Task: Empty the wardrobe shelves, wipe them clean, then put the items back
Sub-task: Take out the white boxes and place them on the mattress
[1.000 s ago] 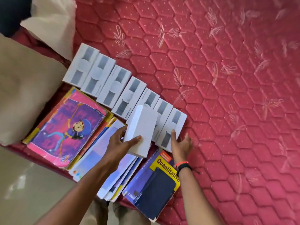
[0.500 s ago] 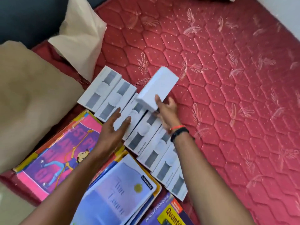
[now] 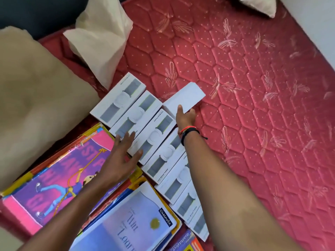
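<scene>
- Quick status from us: the wardrobe stuff is out and laid on the mattress (image 3: 253, 105), so by our guess the emptying part is well underway, maybe close to done.
- The boxes (image 3: 154, 140) sit side by side in a slanted row, touching each other, printed faces up. The books (image 3: 59, 178) are piled just beside them on the near side, some overlapping.
- Our right hand (image 3: 184, 118) has the plain box (image 3: 184, 99) pinched at its near end, thumb on top and fingers tucked underneath. That box is on the far side of the row, just beside the second and third boxes, over bare mattress. We can't tell if it's fully down or a hair above the fabric.
- Our left hand (image 3: 123, 156) is flat and open, fingers spread, resting on the near ends of a couple of boxes in the row. It's got hold of nothing and looks like it's just steadying them.
- A cushion (image 3: 36, 96) and a pale cloth (image 3: 101, 37) lie at the left of the mattress, the cloth's corner near the first box.
- What's left, as we see it: the wardrobe isn't in view at all, so we can't say whether any shelf is empty or wiped. Nothing here looks like wiping, so we reckon the wipe-down and the whole putting-back bit are ahead of us.
</scene>
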Tool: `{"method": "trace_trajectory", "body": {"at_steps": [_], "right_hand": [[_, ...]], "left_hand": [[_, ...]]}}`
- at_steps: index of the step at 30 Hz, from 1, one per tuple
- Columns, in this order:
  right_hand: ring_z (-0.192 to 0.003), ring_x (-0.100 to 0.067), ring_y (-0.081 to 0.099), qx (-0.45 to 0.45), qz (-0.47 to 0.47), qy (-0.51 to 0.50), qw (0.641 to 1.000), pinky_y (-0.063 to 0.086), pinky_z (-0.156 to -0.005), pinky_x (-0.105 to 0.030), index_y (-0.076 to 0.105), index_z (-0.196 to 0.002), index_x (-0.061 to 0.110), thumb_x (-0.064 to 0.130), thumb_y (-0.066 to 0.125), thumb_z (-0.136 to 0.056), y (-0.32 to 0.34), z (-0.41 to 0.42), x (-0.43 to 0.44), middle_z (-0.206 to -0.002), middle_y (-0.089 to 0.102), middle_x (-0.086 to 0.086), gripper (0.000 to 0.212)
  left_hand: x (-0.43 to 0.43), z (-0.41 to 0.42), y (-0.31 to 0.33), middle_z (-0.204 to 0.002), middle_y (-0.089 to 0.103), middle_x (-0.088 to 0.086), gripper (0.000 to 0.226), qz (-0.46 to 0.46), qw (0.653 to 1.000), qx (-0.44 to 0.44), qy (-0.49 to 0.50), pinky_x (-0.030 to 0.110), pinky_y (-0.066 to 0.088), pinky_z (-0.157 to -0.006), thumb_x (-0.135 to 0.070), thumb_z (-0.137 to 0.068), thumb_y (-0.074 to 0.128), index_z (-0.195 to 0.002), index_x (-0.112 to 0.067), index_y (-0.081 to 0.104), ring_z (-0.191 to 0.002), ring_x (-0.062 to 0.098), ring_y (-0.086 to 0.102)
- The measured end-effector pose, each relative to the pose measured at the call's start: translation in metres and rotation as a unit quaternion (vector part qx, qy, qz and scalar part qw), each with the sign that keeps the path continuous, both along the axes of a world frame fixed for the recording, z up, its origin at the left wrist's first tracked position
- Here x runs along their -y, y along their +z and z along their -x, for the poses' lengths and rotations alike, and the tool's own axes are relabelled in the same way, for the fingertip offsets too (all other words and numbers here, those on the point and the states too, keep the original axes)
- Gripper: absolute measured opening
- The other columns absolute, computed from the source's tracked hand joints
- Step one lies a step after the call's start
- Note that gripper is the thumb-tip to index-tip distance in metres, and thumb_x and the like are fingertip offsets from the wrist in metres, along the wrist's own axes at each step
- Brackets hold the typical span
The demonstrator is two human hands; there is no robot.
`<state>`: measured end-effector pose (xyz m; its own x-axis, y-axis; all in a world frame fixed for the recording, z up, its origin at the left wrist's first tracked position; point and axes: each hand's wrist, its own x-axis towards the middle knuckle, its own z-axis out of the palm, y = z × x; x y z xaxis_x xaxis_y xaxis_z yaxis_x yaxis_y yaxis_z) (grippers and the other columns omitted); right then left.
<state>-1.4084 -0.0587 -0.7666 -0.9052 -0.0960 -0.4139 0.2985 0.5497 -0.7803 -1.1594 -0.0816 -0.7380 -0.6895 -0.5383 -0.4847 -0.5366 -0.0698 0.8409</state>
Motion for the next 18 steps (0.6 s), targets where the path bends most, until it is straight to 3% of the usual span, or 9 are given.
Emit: {"method": "trace_trajectory", "body": {"at_steps": [4,8,10,13,18], "right_hand": [[-0.123,-0.032,0.054,0.03,-0.092,0.055,0.994,0.041,-0.09,-0.026,0.047,-0.129,-0.008,0.02,0.059,-0.096,0.027,-0.009,-0.011,-0.133,0.056,-0.02,0.045],[-0.131,-0.036,0.04,-0.019,-0.184,0.162,0.969,0.033,-0.102,-0.033,0.039,-0.14,0.001,0.032,0.064,-0.092,0.049,-0.039,-0.039,-0.139,0.044,-0.022,0.063],[-0.133,-0.038,0.034,-0.048,-0.217,0.211,0.952,0.028,-0.107,-0.038,0.035,-0.144,0.007,0.037,0.066,-0.089,0.057,-0.069,-0.057,-0.142,0.037,-0.021,0.07],[-0.134,-0.038,0.03,-0.046,-0.213,0.255,0.942,0.027,-0.108,-0.04,0.032,-0.146,0.008,0.04,0.065,-0.09,0.077,-0.119,-0.077,-0.146,0.032,-0.019,0.073],[-0.136,-0.037,0.028,0.006,-0.232,0.353,0.906,0.031,-0.107,-0.043,0.023,-0.15,0.009,0.042,0.061,-0.091,0.121,-0.228,-0.125,-0.148,0.027,-0.017,0.077]], "left_hand": [[-0.004,-0.007,0.008,-0.16,0.01,-0.012,0.068,0.035,0.998,0.034,-0.046,0.037,0.01,-0.118,-0.039,-0.097,0.053,-0.154,-0.031,0.017,-0.148,0.012,-0.008],[-0.011,-0.018,0.02,-0.16,0.02,-0.005,0.065,0.054,0.992,0.064,-0.097,0.04,0.018,-0.119,-0.037,-0.098,0.051,-0.154,-0.026,0.02,-0.15,0.02,0.008],[-0.022,-0.031,0.033,-0.159,0.026,-0.001,0.064,0.06,0.988,0.087,-0.113,0.033,0.019,-0.116,-0.035,-0.099,0.051,-0.154,-0.023,0.021,-0.149,0.021,0.016],[-0.033,-0.053,0.056,-0.156,0.033,0.003,0.064,0.076,0.986,0.103,-0.11,0.025,0.022,-0.111,-0.031,-0.099,0.054,-0.153,-0.017,0.024,-0.145,0.021,0.026],[-0.067,-0.127,0.104,-0.151,0.04,0.014,0.062,0.074,0.987,0.119,-0.075,0.032,0.032,-0.107,-0.021,-0.097,0.057,-0.151,-0.009,0.029,-0.139,0.028,0.038]]}}
